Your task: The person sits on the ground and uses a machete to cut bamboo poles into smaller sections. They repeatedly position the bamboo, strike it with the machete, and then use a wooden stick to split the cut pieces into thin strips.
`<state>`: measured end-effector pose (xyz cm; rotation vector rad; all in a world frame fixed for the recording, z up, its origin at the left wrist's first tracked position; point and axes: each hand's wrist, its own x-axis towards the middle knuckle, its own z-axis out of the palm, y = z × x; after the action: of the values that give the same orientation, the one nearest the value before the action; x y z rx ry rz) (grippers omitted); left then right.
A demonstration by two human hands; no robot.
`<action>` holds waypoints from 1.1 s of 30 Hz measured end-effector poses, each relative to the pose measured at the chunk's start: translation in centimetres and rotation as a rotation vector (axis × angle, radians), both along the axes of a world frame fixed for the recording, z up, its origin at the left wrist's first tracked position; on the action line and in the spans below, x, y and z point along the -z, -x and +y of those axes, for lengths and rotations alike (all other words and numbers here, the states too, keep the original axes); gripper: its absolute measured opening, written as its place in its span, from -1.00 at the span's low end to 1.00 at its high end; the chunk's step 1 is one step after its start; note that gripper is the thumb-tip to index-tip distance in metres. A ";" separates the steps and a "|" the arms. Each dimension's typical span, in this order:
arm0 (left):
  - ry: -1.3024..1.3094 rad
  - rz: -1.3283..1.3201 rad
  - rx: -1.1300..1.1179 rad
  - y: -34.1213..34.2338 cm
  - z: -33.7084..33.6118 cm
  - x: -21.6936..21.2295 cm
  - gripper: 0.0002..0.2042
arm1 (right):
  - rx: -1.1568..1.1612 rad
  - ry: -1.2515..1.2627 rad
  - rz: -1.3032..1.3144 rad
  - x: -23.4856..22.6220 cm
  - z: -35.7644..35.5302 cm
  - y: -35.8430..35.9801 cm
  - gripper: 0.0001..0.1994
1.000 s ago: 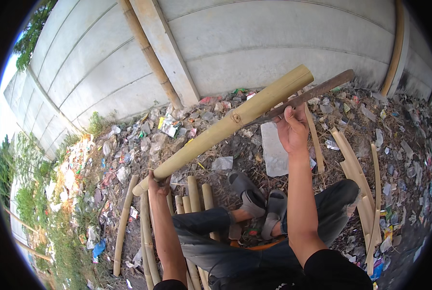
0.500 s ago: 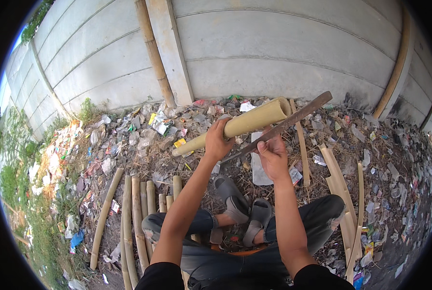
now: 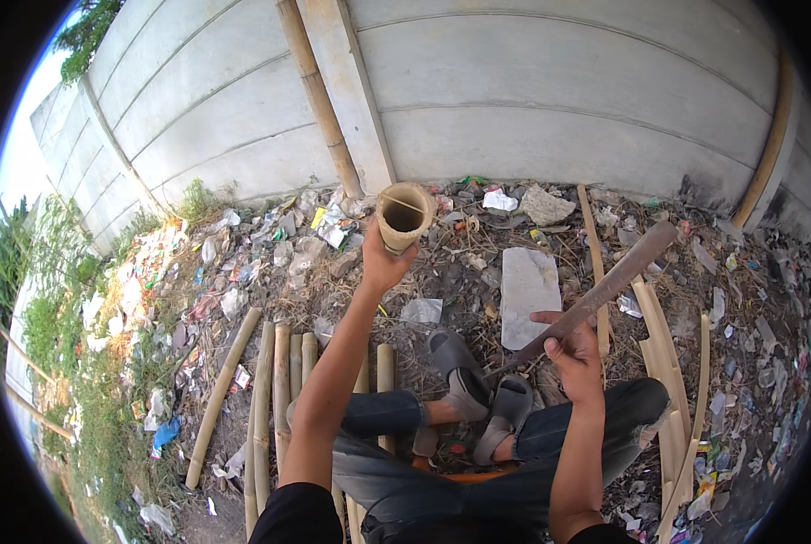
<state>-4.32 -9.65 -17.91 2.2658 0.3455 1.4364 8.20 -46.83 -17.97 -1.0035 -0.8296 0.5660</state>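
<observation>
Bamboo tube (image 3: 403,222): up ahead of the person, left of centre, tipped so that its hollow mouth faces the camera; the far end is hidden behind the mouth and the hand.
Left hand (image 3: 388,263): wrapped around the tube just below the mouth, clamped on it; some fingers are out of sight behind.
Right hand (image 3: 576,358): closed loosely on a long dark blade (image 3: 605,292), thumb at its near edge, index finger stretched out along the far side.
Tube's turn: half a second ago it lay slantwise, its mouth pointing right beside the blade; now it is swung end-on, well apart from the metal.
Blade's shift: it has come lower and nearer the knees, its narrow end beside the sandals (image 3: 460,363).
Bearing on the work: the rim and hollow now look open to inspection, and nothing is being cut.
Ground: a pale slab (image 3: 529,290) lies between the hands, bamboo poles (image 3: 262,417) at left, split bamboo (image 3: 664,363) at right, litter all around.
</observation>
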 end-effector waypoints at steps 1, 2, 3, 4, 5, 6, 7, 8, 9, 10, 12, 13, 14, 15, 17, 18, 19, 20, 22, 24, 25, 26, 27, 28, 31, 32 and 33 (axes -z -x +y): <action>-0.071 0.071 0.002 0.1 -0.2 0.7 -0.46 | -0.005 0.033 -0.027 -0.3 -0.2 0.6 -0.63; 0.016 0.061 0.091 0.4 -0.3 1.3 -0.46 | -0.010 0.066 -0.054 -0.6 -0.4 1.1 -0.65; 0.107 0.045 0.187 0.3 -0.9 1.4 -0.46 | -0.009 0.104 -0.087 -1.0 -0.7 1.4 -0.66; 0.066 0.072 0.207 0.2 -0.6 1.9 -0.47 | 0.011 0.106 -0.156 -1.6 -0.8 1.8 -0.68; 0.087 0.072 0.211 0.1 -0.5 2.1 -0.48 | 0.030 0.109 -0.224 -2.1 -0.9 2.1 -0.70; 0.108 0.074 0.209 0.2 -0.5 2.1 -0.48 | 0.043 0.111 -0.291 -2.5 -0.9 2.4 -0.72; 0.130 0.076 0.206 0.4 -0.5 2.2 -0.49 | 0.044 0.116 -0.310 -2.9 -1.0 2.8 -0.73; 0.145 0.024 0.188 0.5 -0.5 2.3 -0.53 | 0.043 0.121 -0.329 -3.1 -1.1 3.1 -0.73; 0.143 0.051 0.147 0.5 -0.6 1.8 -0.54 | 0.048 0.124 -0.354 -3.7 -1.2 3.3 -0.74; 0.140 0.077 0.110 0.2 -0.9 0.5 -0.56 | 0.080 0.091 -0.341 -4.3 -1.2 3.6 -0.74; 0.197 0.070 0.112 0.1 -2.1 -2.5 -0.59 | 0.143 0.021 -0.313 -5.2 -0.9 4.5 -0.74; 0.261 0.038 0.179 0.2 -1.7 -3.3 -0.59 | 0.164 0.019 -0.320 -5.6 -0.6 4.9 -0.74; 0.256 0.055 0.179 0.2 -1.3 -4.1 -0.60 | 0.185 0.017 -0.328 -6.0 -0.2 5.2 -0.75; 0.255 0.078 0.176 0.2 -1.0 -4.5 -0.60 | 0.203 0.019 -0.331 -6.5 0.1 5.5 -0.75; 0.307 0.098 0.173 -0.1 -0.8 -4.9 -0.58 | 0.185 0.060 -0.376 -8.1 0.4 5.9 -0.71; 0.327 0.103 0.163 -0.6 -0.8 -4.9 -0.58 | 0.183 0.080 -0.400 -9.2 0.3 6.0 -0.69; 0.345 0.107 0.148 -0.7 -0.5 -4.9 -0.57 | 0.207 0.069 -0.450 -10.3 0.5 6.2 -0.65; 0.347 0.146 0.149 -0.9 0.4 -4.7 -0.56 | 0.233 0.058 -0.500 -11.4 0.7 6.5 -0.60; 0.342 0.121 0.160 -2.0 0.3 -5.1 -0.65 | 0.296 0.051 -0.567 -13.9 0.9 7.0 -0.51; 0.335 0.106 0.166 -2.7 0.0 -5.7 -0.70 | 0.351 0.053 -0.600 -16.4 1.4 7.4 -0.42; 0.327 0.104 0.160 -2.9 -0.1 -6.0 -0.70 | 0.360 0.068 -0.702 -17.2 1.8 6.9 -0.39; 0.319 0.102 0.154 -2.9 -0.2 -6.2 -0.70 | 0.368 0.084 -0.804 -17.9 2.3 6.4 -0.36; 0.325 0.110 0.159 -3.3 -0.6 -6.7 -0.69 | 0.386 0.104 -0.912 -18.7 2.6 5.8 -0.33; 0.333 0.120 0.162 -3.6 -1.1 -7.2 -0.68 | 0.393 0.130 -0.954 -19.4 2.9 5.4 -0.33; 0.350 0.107 0.161 -4.0 -1.5 -7.5 -0.60 | 0.418 0.170 -1.054 -20.7 3.7 4.9 -0.33; 0.355 0.095 0.158 -3.9 -1.5 -7.6 -0.56 | 0.436 0.162 -1.072 -20.7 4.1 4.7 -0.34; 0.357 0.097 0.171 -4.1 -1.7 -7.7 -0.56 | 0.456 0.161 -1.095 -20.5 4.2 4.5 -0.34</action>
<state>-0.23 -11.32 -10.25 2.0237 0.3934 1.0845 3.67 -42.60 2.56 -1.6157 -1.4509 -0.3872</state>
